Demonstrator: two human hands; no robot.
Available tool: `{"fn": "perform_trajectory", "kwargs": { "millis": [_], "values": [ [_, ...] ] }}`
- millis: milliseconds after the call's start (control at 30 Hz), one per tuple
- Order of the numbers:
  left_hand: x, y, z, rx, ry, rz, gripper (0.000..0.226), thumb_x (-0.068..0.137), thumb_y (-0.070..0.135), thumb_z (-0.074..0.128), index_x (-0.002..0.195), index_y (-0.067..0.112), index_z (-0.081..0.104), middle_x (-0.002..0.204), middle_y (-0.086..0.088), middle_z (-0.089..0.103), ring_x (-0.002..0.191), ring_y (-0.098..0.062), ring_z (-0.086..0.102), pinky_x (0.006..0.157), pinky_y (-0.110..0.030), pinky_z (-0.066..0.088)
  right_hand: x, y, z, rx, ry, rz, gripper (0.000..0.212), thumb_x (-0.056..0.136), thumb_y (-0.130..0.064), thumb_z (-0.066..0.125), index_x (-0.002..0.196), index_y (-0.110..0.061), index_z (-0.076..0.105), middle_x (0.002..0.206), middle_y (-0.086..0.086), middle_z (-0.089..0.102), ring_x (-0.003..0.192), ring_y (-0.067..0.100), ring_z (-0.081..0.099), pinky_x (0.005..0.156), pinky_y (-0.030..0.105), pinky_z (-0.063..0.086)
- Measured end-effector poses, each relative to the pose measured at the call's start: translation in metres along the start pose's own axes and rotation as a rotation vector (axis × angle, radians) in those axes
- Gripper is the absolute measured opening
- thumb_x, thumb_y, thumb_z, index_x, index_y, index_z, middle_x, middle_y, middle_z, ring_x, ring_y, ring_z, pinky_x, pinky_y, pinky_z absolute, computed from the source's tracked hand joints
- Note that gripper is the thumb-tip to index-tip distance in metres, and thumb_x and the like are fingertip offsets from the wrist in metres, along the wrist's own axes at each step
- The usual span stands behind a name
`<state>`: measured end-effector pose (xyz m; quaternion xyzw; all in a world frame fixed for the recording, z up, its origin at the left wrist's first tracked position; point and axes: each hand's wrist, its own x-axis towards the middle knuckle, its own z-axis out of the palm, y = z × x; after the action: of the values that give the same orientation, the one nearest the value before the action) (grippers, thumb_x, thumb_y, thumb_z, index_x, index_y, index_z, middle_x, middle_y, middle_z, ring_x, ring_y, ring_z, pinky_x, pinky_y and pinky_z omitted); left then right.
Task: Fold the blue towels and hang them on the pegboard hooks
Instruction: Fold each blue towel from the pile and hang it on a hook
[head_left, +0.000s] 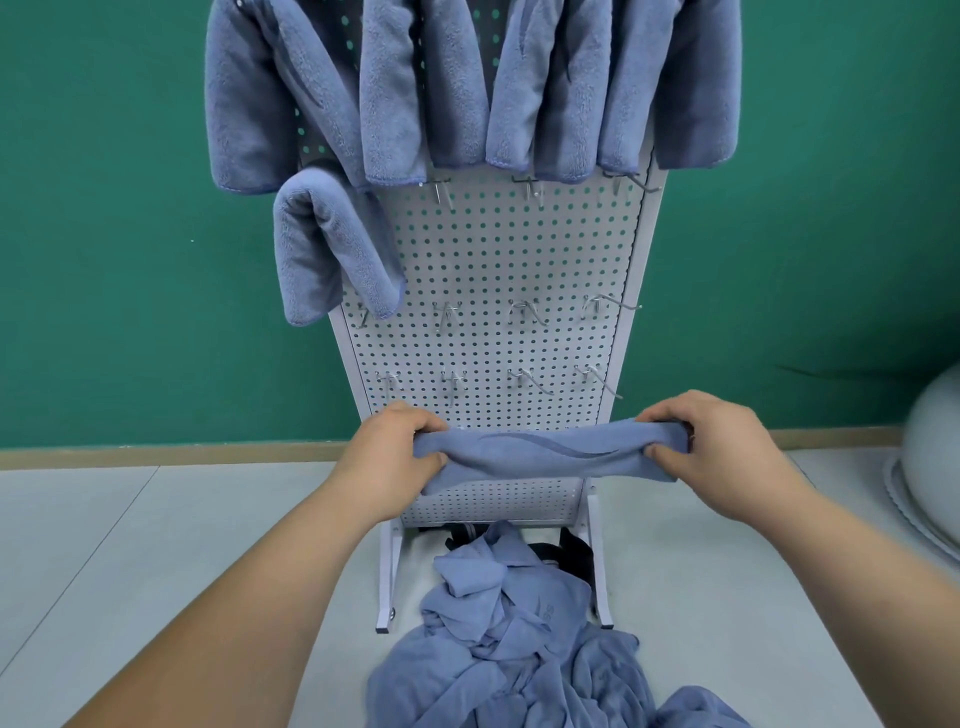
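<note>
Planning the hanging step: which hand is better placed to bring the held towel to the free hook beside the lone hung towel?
Probably left: the left hand grips the towel almost below that hook; the right hand is farther sideways.

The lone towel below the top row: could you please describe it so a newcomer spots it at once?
Find the white pegboard against the green wall. Below its top row of towels, at the left edge, one folded towel hangs alone; hooks beside it are bare.

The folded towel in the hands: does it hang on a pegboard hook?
No, the left hand and the right hand grip the folded towel by its ends, in front of the pegboard.
</note>
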<state>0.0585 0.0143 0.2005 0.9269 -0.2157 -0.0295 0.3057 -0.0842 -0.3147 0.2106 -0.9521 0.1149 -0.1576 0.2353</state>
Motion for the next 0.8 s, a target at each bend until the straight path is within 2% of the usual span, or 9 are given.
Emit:
{"fn": "perform_trajectory", "kwargs": {
  "millis": [67,133,267,367,533,600,667,733,800],
  "values": [
    [0.0,0.002,-0.002,-0.024,0.039,-0.034,0.015,0.09,0.019,0.072,0.09,0.034,0.072,0.098,0.009,0.066,0.086,-0.014,0.063,0.069,-0.027,0.049,0.0,-0.003,0.001,-0.047,0.031,0.005,0.021,0.086,-0.02,0.074,0.094,-0.04,0.069,0.093,-0.02,0.069,0.09,0.017,0.064,0.071,0.029,0.045],
    [0.002,0.001,-0.005,-0.204,0.079,-0.113,0.004,0.089,0.025,0.074,0.085,0.025,0.072,0.086,0.006,0.071,0.075,-0.015,0.062,0.067,-0.031,0.051,0.002,-0.002,0.001,0.067,0.063,0.113,0.015,0.087,-0.022,0.069,0.087,-0.037,0.07,0.086,-0.019,0.072,0.084,0.019,0.066,0.065,0.028,0.046],
    [0.006,-0.001,-0.011,-0.665,0.093,-0.261,0.038,0.087,0.038,0.074,0.097,0.003,0.067,0.083,-0.004,0.061,0.078,-0.018,0.053,0.075,-0.037,0.044,0.006,-0.002,-0.001,0.578,0.07,0.27,0.006,0.096,-0.024,0.07,0.101,-0.026,0.072,0.1,-0.005,0.077,0.101,0.027,0.07,0.083,0.042,0.056],
    [0.004,0.001,-0.011,-0.774,0.087,-0.259,0.025,0.099,0.032,0.071,0.104,0.007,0.07,0.091,-0.004,0.073,0.083,-0.018,0.065,0.078,-0.041,0.057,0.004,-0.005,-0.006,0.666,0.059,0.238,0.014,0.097,-0.027,0.076,0.11,-0.028,0.072,0.104,-0.005,0.078,0.1,0.025,0.075,0.091,0.05,0.061],
    [0.006,-0.014,-0.01,-0.587,0.072,-0.197,0.016,0.101,0.031,0.071,0.104,0.016,0.072,0.092,-0.003,0.08,0.079,-0.02,0.07,0.072,-0.04,0.058,0.005,-0.001,-0.007,0.44,0.067,0.22,0.016,0.087,-0.03,0.086,0.096,-0.027,0.074,0.086,-0.006,0.079,0.084,0.019,0.076,0.083,0.04,0.061],
    [0.009,-0.02,-0.006,-0.387,0.103,-0.188,0.022,0.097,0.036,0.074,0.092,0.015,0.069,0.076,-0.002,0.07,0.068,-0.023,0.061,0.067,-0.04,0.053,0.006,-0.002,0.0,0.348,0.035,0.223,0.018,0.089,-0.034,0.084,0.094,-0.027,0.067,0.08,-0.004,0.076,0.075,0.023,0.07,0.072,0.038,0.055],
    [0.007,-0.017,0.001,-0.193,0.143,-0.193,0.033,0.094,0.036,0.075,0.079,0.011,0.058,0.066,0.0,0.053,0.061,-0.021,0.047,0.06,-0.034,0.04,0.006,-0.004,0.01,0.241,-0.009,0.219,0.02,0.095,-0.034,0.077,0.094,-0.026,0.059,0.066,-0.003,0.064,0.06,0.024,0.053,0.057,0.033,0.04],
    [0.003,-0.008,0.006,-0.143,0.187,-0.207,0.035,0.092,0.033,0.073,0.075,0.011,0.052,0.065,0.0,0.05,0.062,-0.021,0.044,0.058,-0.034,0.036,0.004,-0.008,0.021,0.184,-0.003,0.238,0.02,0.097,-0.034,0.073,0.094,-0.026,0.055,0.064,-0.002,0.055,0.058,0.019,0.046,0.054,0.032,0.032],
    [-0.001,0.001,0.011,-0.162,0.221,-0.222,0.029,0.09,0.029,0.069,0.077,0.011,0.051,0.068,0.0,0.052,0.065,-0.02,0.046,0.057,-0.034,0.036,0.001,-0.013,0.031,0.191,0.028,0.263,0.02,0.096,-0.031,0.073,0.093,-0.025,0.055,0.067,-0.003,0.056,0.061,0.018,0.049,0.055,0.032,0.032]
  ]
}}
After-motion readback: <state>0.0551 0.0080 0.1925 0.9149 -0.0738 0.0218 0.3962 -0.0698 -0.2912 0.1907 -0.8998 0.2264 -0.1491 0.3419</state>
